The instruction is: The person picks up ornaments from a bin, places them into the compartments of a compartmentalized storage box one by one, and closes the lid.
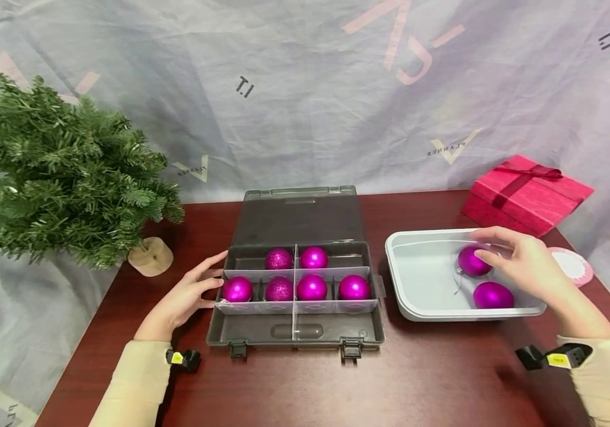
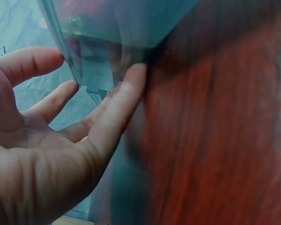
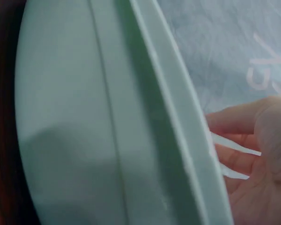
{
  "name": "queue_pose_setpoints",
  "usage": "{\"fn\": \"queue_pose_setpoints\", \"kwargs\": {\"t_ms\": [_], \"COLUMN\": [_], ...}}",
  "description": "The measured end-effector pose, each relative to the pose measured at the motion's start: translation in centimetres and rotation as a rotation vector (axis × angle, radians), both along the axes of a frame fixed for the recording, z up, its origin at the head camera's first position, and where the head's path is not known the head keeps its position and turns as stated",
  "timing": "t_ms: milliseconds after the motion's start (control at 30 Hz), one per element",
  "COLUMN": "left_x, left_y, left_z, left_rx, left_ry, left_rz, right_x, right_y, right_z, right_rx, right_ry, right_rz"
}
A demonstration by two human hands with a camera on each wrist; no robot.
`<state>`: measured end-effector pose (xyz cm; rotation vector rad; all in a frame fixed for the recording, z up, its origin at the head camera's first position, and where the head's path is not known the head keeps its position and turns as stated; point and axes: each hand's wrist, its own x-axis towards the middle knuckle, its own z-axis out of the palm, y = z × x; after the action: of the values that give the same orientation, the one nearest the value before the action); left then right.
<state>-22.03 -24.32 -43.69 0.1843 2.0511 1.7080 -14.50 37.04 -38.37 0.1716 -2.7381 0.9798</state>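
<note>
My right hand (image 1: 531, 264) reaches over the right side of a white plastic tray (image 1: 417, 279). Its thumb overlaps a purple ball ornament (image 1: 470, 261), and the index finger extends above that ball; a firm hold is not visible. Nearer the front wall lies a second purple ball (image 1: 493, 295). In the right wrist view, the tray's rim hides the fingertips. My left hand (image 1: 189, 296) rests its fingers against the left side of a dark see-through divider box (image 1: 254, 326). Several purple balls, some glittery (image 1: 279, 259), sit in the box's back and middle compartments.
The box's lid (image 1: 299, 216) lies folded back behind it. A small green tree (image 1: 64, 178) on a wooden base (image 1: 150, 256) stands at left. Behind the tray is a red gift box (image 1: 529, 193), with a round pink-and-white object (image 1: 574, 267) nearer me.
</note>
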Motion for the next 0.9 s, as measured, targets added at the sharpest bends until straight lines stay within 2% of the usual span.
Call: {"fn": "queue_pose_setpoints", "kwargs": {"t_ms": [200,367,600,733,900], "left_x": [0.0,0.2,0.3,0.1,-0.1], "left_y": [-0.2,-0.2,-0.3,-0.3,-0.2], "left_z": [-0.2,-0.5,-0.5,-0.4,-0.4], "left_rx": [0.004,0.003,-0.007,-0.009,-0.007], "left_ry": [0.003,-0.003,-0.002,0.001,0.015], "left_rz": [0.009,0.012,0.009,-0.005,-0.021], "right_x": [-0.4,-0.8,-1.3,-1.5,-1.6], "right_y": [0.1,0.0,-0.1,0.0,-0.3], "right_z": [-0.4,-0.6,-0.9,-1.3,-1.8], "right_rx": [0.106,0.182,0.214,0.238,0.239], "right_ry": [-0.044,-0.117,-0.23,-0.233,-0.168], "right_rz": [0.015,0.045,0.072,0.078,0.073]}}
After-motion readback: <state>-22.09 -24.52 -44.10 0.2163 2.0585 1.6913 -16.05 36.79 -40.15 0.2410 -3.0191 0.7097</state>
